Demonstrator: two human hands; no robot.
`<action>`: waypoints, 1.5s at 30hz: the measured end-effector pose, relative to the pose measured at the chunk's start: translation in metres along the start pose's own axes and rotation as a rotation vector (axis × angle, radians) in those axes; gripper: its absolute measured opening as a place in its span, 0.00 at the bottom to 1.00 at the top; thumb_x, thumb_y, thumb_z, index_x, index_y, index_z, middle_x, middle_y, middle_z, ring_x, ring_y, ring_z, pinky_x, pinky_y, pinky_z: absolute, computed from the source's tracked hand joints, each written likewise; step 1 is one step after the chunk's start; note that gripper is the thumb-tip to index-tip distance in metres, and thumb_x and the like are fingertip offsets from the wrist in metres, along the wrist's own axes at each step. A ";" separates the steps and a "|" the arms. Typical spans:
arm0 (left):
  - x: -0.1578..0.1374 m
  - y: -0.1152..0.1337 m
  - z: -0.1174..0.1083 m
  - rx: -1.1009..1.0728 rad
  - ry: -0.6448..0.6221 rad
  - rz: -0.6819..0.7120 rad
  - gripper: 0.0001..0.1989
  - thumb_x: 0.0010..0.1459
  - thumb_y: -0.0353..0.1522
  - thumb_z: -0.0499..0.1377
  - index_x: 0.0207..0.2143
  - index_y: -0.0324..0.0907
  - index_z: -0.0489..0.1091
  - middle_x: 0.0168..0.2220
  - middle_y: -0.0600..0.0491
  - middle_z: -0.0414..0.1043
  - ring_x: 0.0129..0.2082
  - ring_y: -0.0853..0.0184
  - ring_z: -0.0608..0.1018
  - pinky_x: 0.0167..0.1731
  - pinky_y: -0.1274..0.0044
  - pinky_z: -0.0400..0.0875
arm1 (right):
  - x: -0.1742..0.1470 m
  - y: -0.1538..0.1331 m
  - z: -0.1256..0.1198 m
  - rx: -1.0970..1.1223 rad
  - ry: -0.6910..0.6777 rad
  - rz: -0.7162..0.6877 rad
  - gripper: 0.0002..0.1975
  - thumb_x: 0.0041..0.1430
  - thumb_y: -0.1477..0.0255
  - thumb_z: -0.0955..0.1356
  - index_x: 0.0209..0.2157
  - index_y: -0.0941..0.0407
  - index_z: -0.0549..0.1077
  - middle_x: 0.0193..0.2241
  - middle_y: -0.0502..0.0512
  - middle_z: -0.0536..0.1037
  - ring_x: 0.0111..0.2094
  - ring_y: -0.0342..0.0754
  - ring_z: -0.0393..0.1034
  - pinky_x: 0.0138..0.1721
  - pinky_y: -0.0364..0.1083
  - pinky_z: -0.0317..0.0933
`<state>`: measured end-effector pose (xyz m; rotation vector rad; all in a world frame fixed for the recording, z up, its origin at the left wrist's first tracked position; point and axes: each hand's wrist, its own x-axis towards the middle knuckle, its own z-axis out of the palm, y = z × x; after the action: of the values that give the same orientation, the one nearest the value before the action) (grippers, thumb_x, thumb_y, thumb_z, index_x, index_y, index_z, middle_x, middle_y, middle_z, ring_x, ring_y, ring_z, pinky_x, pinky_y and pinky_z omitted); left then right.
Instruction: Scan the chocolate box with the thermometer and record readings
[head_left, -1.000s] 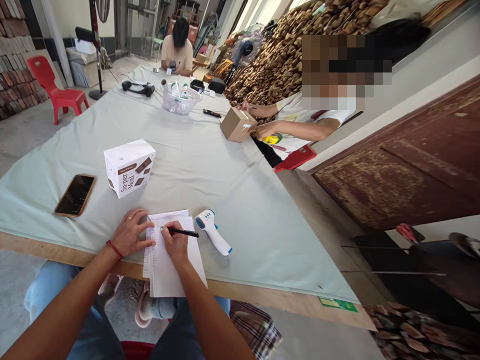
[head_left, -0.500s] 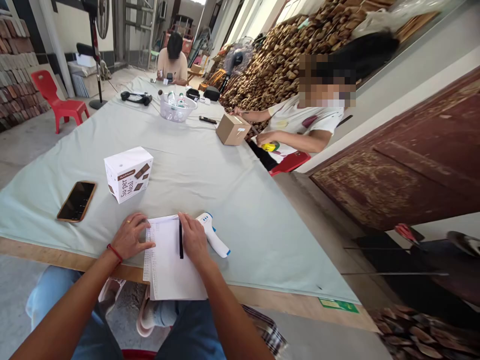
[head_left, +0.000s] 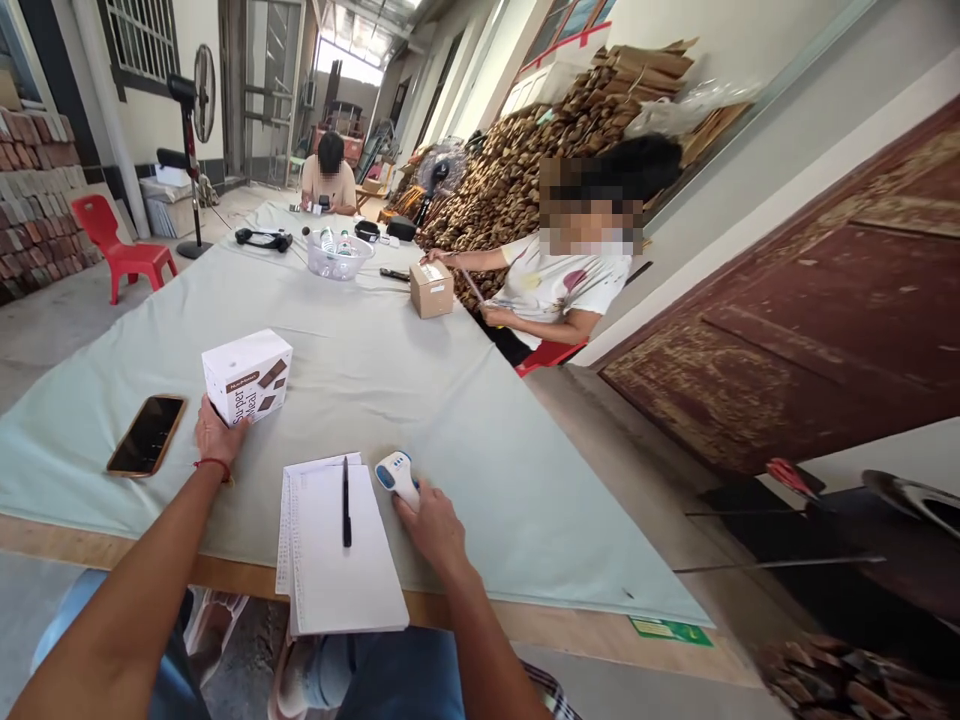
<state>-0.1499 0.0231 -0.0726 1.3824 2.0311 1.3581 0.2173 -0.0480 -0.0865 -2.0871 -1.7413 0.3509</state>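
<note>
My left hand (head_left: 217, 432) grips the lower front of a white box (head_left: 251, 372) printed "Su-per Meal", which stands upright on the cloth. The handle of a white and blue infrared thermometer (head_left: 396, 476) is in my right hand (head_left: 433, 520), its fingers wrapped round it near the tabletop. Between my forearms lies a stack of white paper (head_left: 341, 590), jutting over the table's front edge. A black pen (head_left: 346, 505) rests on the top sheet. Left of the box, a phone (head_left: 147, 435) in an orange-brown case lies face up.
Across the table (head_left: 330, 370) a person (head_left: 570, 280) holds a tape strip beside a cardboard box (head_left: 432, 290). Another person (head_left: 328, 180) sits at the far end. A clear basket (head_left: 339, 258) with bottles stands mid-table. A red chair (head_left: 124, 250) is at left.
My left hand has left the paper and taken hold of the white box. My right hand has let go of the paper and pen and closed on the thermometer, now turned.
</note>
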 end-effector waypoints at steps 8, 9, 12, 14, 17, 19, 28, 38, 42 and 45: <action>-0.030 0.004 -0.025 -0.271 -0.098 -0.092 0.33 0.50 0.50 0.60 0.51 0.39 0.62 0.49 0.42 0.73 0.50 0.54 0.75 0.52 0.63 0.68 | -0.045 -0.094 -0.004 1.116 -0.155 -0.058 0.14 0.53 0.58 0.66 0.34 0.54 0.69 0.25 0.50 0.73 0.26 0.47 0.68 0.32 0.47 0.64; -0.038 0.004 -0.030 -0.254 -0.129 -0.072 0.34 0.50 0.52 0.60 0.51 0.38 0.63 0.49 0.42 0.74 0.50 0.53 0.75 0.52 0.62 0.68 | -0.054 -0.109 -0.001 1.199 -0.251 -0.078 0.12 0.52 0.59 0.66 0.30 0.54 0.68 0.22 0.48 0.71 0.23 0.45 0.66 0.30 0.46 0.64; -0.059 0.002 -0.040 -0.186 -0.172 -0.008 0.35 0.52 0.54 0.57 0.53 0.38 0.62 0.50 0.41 0.74 0.50 0.52 0.75 0.52 0.61 0.68 | -0.075 -0.143 0.015 1.283 -0.402 -0.099 0.11 0.53 0.61 0.66 0.26 0.54 0.67 0.18 0.46 0.68 0.19 0.42 0.61 0.24 0.43 0.60; -0.068 0.001 -0.042 -0.143 -0.170 0.049 0.35 0.54 0.55 0.55 0.53 0.38 0.62 0.51 0.41 0.73 0.50 0.52 0.75 0.52 0.60 0.68 | -0.081 -0.158 0.029 1.290 -0.430 -0.114 0.14 0.54 0.59 0.66 0.23 0.54 0.66 0.17 0.45 0.66 0.18 0.41 0.59 0.22 0.42 0.57; -0.071 0.000 -0.040 -0.094 -0.166 0.134 0.31 0.58 0.53 0.51 0.53 0.39 0.63 0.51 0.41 0.73 0.50 0.53 0.75 0.52 0.60 0.67 | -0.078 -0.170 0.047 1.289 -0.405 -0.089 0.17 0.54 0.56 0.66 0.22 0.54 0.64 0.16 0.44 0.65 0.17 0.41 0.57 0.19 0.41 0.54; -0.069 -0.001 -0.039 -0.061 -0.163 0.181 0.30 0.61 0.52 0.49 0.53 0.39 0.64 0.50 0.41 0.72 0.51 0.54 0.75 0.52 0.60 0.67 | -0.073 -0.175 0.053 1.291 -0.386 -0.057 0.17 0.53 0.55 0.66 0.23 0.53 0.64 0.16 0.44 0.65 0.17 0.41 0.57 0.19 0.41 0.54; -0.065 -0.006 -0.036 -0.057 -0.174 0.198 0.29 0.57 0.52 0.55 0.52 0.40 0.65 0.48 0.43 0.73 0.50 0.54 0.74 0.51 0.62 0.67 | -0.061 -0.176 0.048 1.260 -0.439 -0.038 0.16 0.52 0.55 0.66 0.24 0.53 0.64 0.16 0.44 0.65 0.17 0.41 0.57 0.20 0.42 0.55; -0.066 -0.005 -0.037 -0.042 -0.171 0.205 0.29 0.60 0.51 0.51 0.52 0.38 0.66 0.49 0.41 0.72 0.50 0.54 0.74 0.52 0.62 0.66 | -0.060 -0.175 0.043 1.245 -0.452 -0.043 0.18 0.52 0.54 0.66 0.22 0.53 0.64 0.16 0.45 0.66 0.17 0.41 0.58 0.20 0.42 0.53; -0.067 -0.008 -0.035 -0.065 -0.172 0.185 0.29 0.59 0.51 0.52 0.52 0.38 0.66 0.50 0.42 0.72 0.50 0.54 0.74 0.52 0.62 0.67 | -0.059 -0.175 0.040 1.199 -0.462 -0.036 0.18 0.53 0.54 0.66 0.22 0.54 0.64 0.15 0.44 0.65 0.18 0.41 0.58 0.22 0.42 0.54; -0.066 -0.010 -0.034 -0.073 -0.165 0.182 0.30 0.59 0.51 0.53 0.53 0.39 0.66 0.50 0.42 0.72 0.50 0.54 0.74 0.52 0.62 0.67 | -0.059 -0.175 0.039 1.204 -0.468 -0.023 0.18 0.52 0.54 0.66 0.22 0.54 0.64 0.16 0.45 0.66 0.18 0.41 0.58 0.22 0.42 0.54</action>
<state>-0.1476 -0.0518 -0.0791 1.6213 1.7701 1.3275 0.0354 -0.0753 -0.0451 -1.1161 -1.1863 1.5134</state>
